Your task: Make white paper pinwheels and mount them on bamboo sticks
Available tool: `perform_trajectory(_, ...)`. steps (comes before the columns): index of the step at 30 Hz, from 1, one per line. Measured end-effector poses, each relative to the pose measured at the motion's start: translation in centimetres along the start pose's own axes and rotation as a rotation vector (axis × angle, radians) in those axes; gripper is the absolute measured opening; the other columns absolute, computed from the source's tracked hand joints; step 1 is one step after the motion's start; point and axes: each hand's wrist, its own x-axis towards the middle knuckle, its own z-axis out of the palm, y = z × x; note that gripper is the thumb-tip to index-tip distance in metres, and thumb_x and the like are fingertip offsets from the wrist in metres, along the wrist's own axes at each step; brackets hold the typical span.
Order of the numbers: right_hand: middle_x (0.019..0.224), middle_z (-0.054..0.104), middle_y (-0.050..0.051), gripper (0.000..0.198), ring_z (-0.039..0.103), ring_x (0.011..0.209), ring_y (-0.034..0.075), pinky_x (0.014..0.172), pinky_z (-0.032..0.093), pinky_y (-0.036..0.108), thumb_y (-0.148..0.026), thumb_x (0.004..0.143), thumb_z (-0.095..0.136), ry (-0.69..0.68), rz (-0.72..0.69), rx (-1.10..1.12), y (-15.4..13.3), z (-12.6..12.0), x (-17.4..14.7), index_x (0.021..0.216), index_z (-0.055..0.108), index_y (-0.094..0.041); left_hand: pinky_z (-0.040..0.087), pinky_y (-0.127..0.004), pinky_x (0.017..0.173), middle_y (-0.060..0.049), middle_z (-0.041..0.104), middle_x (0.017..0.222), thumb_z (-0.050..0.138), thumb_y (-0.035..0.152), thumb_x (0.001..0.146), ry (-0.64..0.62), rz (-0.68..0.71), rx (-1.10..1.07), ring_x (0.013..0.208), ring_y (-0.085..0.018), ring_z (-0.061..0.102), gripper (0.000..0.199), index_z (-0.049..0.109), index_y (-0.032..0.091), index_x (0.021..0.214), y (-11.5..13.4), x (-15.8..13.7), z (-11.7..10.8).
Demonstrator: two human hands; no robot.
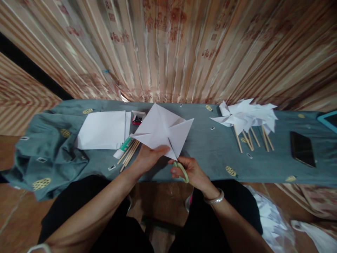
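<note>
White paper square is sitting pinched in the left grip; just right of that, the right grip is clasping green-handled scissors at the paper's corner. Wandering blades are risking the nearby thumb; overlong cutting, a torn centre.

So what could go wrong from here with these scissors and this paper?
The scissors are at the near corner of the paper; a cut running too far towards the middle might split the paper. The left hand grips close by, thumb on top, so a slip could nick it. The left forearm passes near the loose sticks and might nudge them.
</note>
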Motion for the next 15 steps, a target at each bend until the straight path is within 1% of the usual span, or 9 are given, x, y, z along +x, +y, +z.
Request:
perform_trajectory(4,0.056,0.063,-0.003,0.048,0.055,0.048,0.008,0.046,0.042,0.02,-0.05,0.052,0.085,-0.008,-0.032,-0.01,0.04,-0.03,0.0,0.079,0.069,-0.014,0.054,-0.035,0.071,-0.006,0.07,0.078,0.068,0.026,0.062,-0.043,-0.015,-0.007,0.079,-0.024,0.064,0.015,0.065,0.018,0.075,-0.47,-0.2,0.16)
perform_trajectory(7,0.056,0.063,-0.003,0.047,0.055,0.048,0.008,0.047,0.042,0.019,-0.05,0.053,0.085,0.0,-0.048,-0.01,0.12,-0.04,0.03,0.079,0.068,-0.013,0.053,-0.035,0.07,-0.007,0.07,0.081,0.068,0.026,0.062,-0.05,-0.021,-0.029,0.076,-0.023,0.063,0.017,0.065,0.018,0.076,-0.85,-0.22,0.19)
perform_trajectory(11,0.055,0.064,-0.003,0.047,0.055,0.048,0.008,0.047,0.044,0.02,-0.049,0.051,0.086,0.002,-0.024,0.007,0.16,-0.03,0.13,0.076,0.069,-0.014,0.053,-0.034,0.07,-0.006,0.07,0.081,0.068,0.026,0.062,-0.047,-0.026,-0.028,0.076,-0.022,0.062,0.015,0.065,0.02,0.076,-1.0,-0.17,0.16)
perform_trajectory(15,0.051,0.063,-0.003,0.046,0.053,0.045,0.007,0.045,0.041,0.02,-0.047,0.048,0.088,0.012,-0.004,0.035,0.07,0.04,0.22,0.074,0.069,-0.013,0.053,-0.035,0.073,-0.006,0.07,0.083,0.068,0.028,0.062,-0.046,-0.031,-0.016,0.077,-0.022,0.063,0.017,0.065,0.019,0.076,-0.85,-0.19,0.16)
